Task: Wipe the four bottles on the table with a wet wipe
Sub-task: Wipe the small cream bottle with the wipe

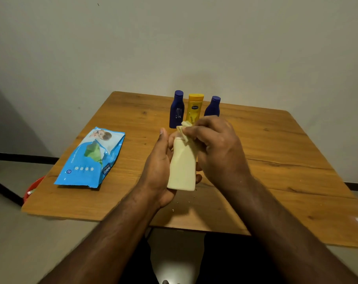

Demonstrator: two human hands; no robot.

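Fingers [196, 131] of the right hand [217, 148] are curled and pinched around a folded wet wipe [185, 130], which is pressed against the top end of a cream bottle [183, 165]. The bottle is held above the middle of the wooden table [276, 160], tilted with its base toward the viewer. It is gripped from the left side by the left hand [157, 167], whose thumb is stretched up alongside it while the other fingers are wrapped underneath, mostly hidden. Behind the hands, near the table's far edge, three more bottles are stood upright in a close row: a dark blue bottle [177, 109], a yellow bottle [195, 107] in the middle, and a second blue bottle [213, 106], partly hidden by the right hand. To the left, well apart from the bottles, a blue pack of wipes [90, 160] is laid flat on the table. A few crumbs are seen on the table below the held bottle.
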